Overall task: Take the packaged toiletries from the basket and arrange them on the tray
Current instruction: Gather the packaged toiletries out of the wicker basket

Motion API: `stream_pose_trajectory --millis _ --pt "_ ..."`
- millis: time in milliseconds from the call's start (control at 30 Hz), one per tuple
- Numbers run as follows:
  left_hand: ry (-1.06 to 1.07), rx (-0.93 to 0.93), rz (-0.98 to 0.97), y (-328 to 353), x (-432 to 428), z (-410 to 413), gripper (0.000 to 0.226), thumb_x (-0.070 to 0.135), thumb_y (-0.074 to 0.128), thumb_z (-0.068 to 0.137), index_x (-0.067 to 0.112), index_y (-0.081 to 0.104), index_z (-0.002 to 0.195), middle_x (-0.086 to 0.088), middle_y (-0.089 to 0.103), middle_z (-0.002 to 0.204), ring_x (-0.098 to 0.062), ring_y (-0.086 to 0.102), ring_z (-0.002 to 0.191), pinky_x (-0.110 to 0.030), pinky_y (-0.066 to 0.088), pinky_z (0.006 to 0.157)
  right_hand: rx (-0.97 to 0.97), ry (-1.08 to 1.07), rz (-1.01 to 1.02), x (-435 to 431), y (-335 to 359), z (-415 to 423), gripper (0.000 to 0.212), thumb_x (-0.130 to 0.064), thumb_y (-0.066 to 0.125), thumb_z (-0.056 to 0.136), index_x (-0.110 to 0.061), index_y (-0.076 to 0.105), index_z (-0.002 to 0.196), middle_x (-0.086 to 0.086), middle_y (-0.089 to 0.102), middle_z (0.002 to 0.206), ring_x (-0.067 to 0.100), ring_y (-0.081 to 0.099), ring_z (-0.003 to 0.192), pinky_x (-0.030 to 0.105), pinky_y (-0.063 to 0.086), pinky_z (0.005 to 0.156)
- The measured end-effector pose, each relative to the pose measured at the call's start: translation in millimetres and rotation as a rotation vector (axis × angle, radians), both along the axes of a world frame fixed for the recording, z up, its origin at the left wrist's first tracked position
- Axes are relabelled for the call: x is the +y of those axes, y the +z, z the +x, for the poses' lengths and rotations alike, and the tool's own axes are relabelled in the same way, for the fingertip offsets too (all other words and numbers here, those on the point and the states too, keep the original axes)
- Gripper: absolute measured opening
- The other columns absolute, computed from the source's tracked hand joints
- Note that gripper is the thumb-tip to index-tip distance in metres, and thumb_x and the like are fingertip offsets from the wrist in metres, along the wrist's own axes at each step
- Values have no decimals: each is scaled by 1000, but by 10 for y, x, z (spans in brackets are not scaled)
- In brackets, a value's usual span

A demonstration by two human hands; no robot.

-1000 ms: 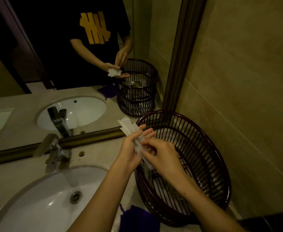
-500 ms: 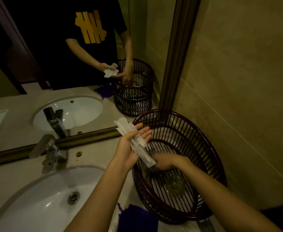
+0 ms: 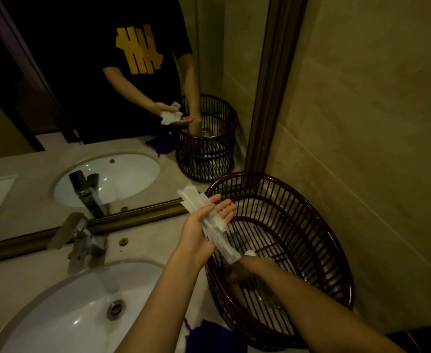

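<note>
Dim bathroom bench | my left hand clasps white packets | right hand down in basket, grip unclear

A white basin sat sunk in a pale stone countertop, a metal drain at its bottom and a chrome tap angled over it — both doubled in the wide mirror behind. A purple cloth pouch lay at the counter's near edge; beige tiles lined the wall to the right.
</note>
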State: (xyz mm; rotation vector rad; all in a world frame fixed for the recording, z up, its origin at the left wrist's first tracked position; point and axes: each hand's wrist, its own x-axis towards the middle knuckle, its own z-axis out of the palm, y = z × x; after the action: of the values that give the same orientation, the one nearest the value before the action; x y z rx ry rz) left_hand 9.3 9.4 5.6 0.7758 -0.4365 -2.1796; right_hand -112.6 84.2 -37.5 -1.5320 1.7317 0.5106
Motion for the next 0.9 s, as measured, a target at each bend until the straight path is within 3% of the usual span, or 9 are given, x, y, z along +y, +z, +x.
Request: stream_pose_trajectory --millis 100,267,400,500,567,633,733,900 --pt "2 8 -11 -8 -9 -2 36 8 45 98 -1 51 132 -32 57 130 -43 57 120 -51 38 110 -71 -164 34 -190 -183 -13 47 -36 61 97 -10 55 136 17 58 139 30 60 109 38 51 96" --pt "-5 10 -6 2 -24 17 47 18 58 89 -1 52 131 -32 57 130 -43 57 120 -51 36 111 -211 -263 -178 -399 45 -306 17 -22 65 91 -14 70 105 7 70 103 25 67 98 36 57 76" --pt "-18 37 4 -2 -34 26 48 21 60 89 -1 52 131 -32 56 131 -44 57 120 -51 35 112 -278 -467 -539 -199 529 -536 17 -15 66 90 -19 65 107 -5 62 84 10 58 74 21 41 57" --pt "-30 32 5 -4 -38 18 46 22 57 92 0 52 132 -31 57 131 -42 58 120 -50 36 111 -396 -647 -853 119 870 -515 29 -19 69 90 -28 54 115 0 67 86 14 66 75 31 54 62" --pt "-38 28 3 8 -30 21 45 23 54 95 0 51 133 -30 57 132 -41 58 120 -49 37 111 -522 -686 -950 257 1014 -399 32 -20 71 90 -28 56 117 0 69 87 14 69 78 32 60 69" --pt "-61 41 4 24 -16 33 46 24 52 96 0 49 136 -29 56 134 -40 56 123 -50 36 112 -597 -645 -945 308 1067 -236 31 -18 73 89 -28 61 116 -1 69 83 11 68 75 24 58 67" --pt "-112 50 18 82 29 59 44 29 53 97 -1 56 129 -28 60 129 -41 59 118 -55 41 106 -612 -559 -927 274 984 -27 30 -18 74 88 -30 68 115 -2 67 82 9 65 74 24 55 66" --pt "-104 21 -17 72 27 69 44 31 49 99 4 52 134 -24 57 135 -37 58 121 -53 45 102 -475 -437 -969 207 842 164 37 -25 71 90 -31 67 127 -9 70 107 -3 62 89 5 45 71"
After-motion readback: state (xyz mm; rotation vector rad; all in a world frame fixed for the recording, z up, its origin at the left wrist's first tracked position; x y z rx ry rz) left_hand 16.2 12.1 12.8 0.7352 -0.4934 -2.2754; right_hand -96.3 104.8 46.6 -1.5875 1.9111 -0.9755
